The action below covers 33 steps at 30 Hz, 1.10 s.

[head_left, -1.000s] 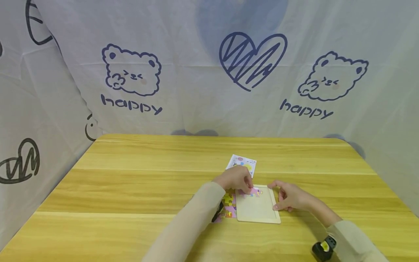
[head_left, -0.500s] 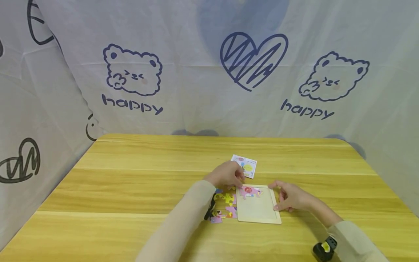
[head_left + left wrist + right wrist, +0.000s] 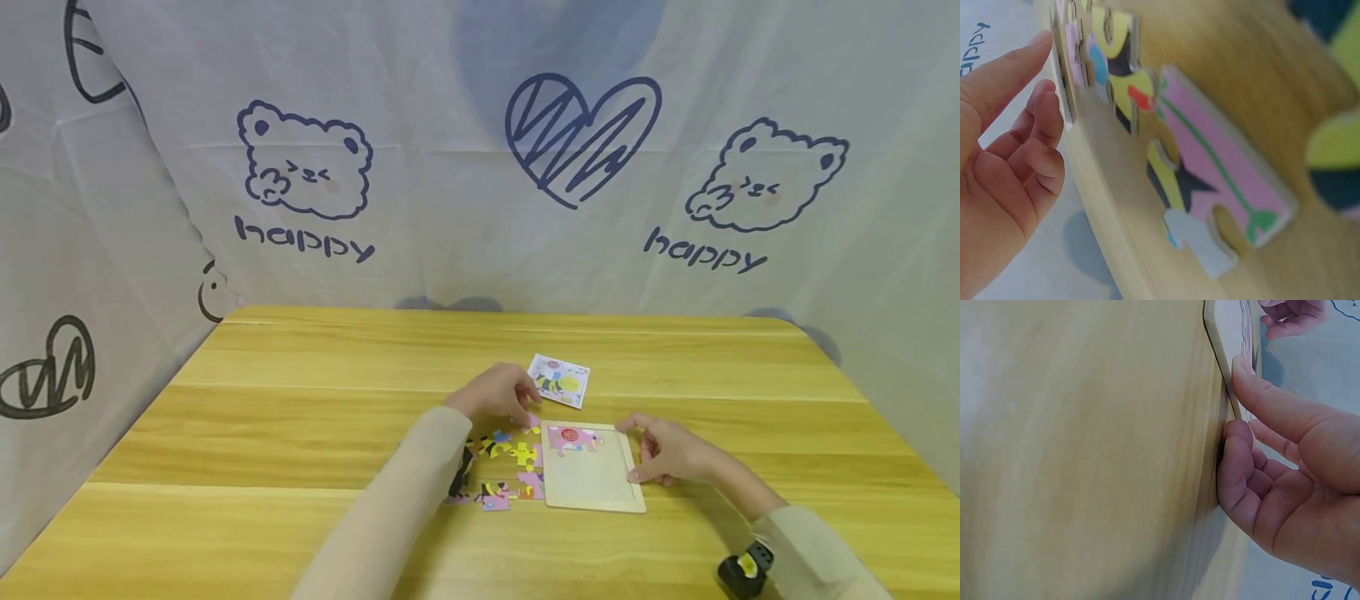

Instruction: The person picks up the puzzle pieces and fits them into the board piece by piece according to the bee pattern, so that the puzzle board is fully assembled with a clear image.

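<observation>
A square wooden tray (image 3: pixel 592 485) holds a pink puzzle section (image 3: pixel 573 438) in its far-left corner, with plain wood showing below. The right hand (image 3: pixel 671 450) grips the tray's right rim. Loose pieces (image 3: pixel 527 454) crowd the left rim. Above them is the left hand (image 3: pixel 498 392), fingers loosely bent and apart, near a picture card (image 3: pixel 562 383) on the table (image 3: pixel 337 358).

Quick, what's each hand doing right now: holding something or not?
Left hand: open, loosely bent near flat multicoloured puzzle pieces; nothing visibly held.
Right hand: closed, holding the square pale wooden tray by its edge.
</observation>
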{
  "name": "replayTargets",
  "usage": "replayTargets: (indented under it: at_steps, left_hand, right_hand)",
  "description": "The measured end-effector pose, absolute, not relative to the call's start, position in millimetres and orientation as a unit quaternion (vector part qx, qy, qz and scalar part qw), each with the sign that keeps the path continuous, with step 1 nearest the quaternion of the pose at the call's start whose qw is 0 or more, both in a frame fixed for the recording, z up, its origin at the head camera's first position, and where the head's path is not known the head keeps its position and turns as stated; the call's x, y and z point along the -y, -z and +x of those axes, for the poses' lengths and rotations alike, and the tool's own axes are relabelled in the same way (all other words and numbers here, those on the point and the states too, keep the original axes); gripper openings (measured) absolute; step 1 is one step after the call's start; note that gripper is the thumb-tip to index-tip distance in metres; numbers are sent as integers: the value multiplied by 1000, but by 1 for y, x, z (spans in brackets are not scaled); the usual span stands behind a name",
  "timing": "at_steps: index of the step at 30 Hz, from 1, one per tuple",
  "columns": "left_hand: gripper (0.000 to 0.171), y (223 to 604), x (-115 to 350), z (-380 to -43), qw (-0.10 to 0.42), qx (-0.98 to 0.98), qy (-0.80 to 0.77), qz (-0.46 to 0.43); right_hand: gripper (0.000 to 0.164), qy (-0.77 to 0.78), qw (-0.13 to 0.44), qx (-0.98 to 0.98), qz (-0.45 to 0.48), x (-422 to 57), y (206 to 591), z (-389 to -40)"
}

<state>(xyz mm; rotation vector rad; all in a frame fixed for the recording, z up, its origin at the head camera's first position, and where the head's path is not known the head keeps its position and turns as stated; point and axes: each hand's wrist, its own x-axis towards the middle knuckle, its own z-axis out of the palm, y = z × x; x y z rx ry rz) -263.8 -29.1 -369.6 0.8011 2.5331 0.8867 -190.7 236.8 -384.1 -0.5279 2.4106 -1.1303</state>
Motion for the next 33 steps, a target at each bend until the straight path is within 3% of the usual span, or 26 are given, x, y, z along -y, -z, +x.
replayTargets:
  at_steps: [33]
  left_hand:
    - [28, 374, 33, -262, 192, -913, -281, 225]
  right_hand:
    - [66, 400, 205, -873, -188, -237, 385, -190]
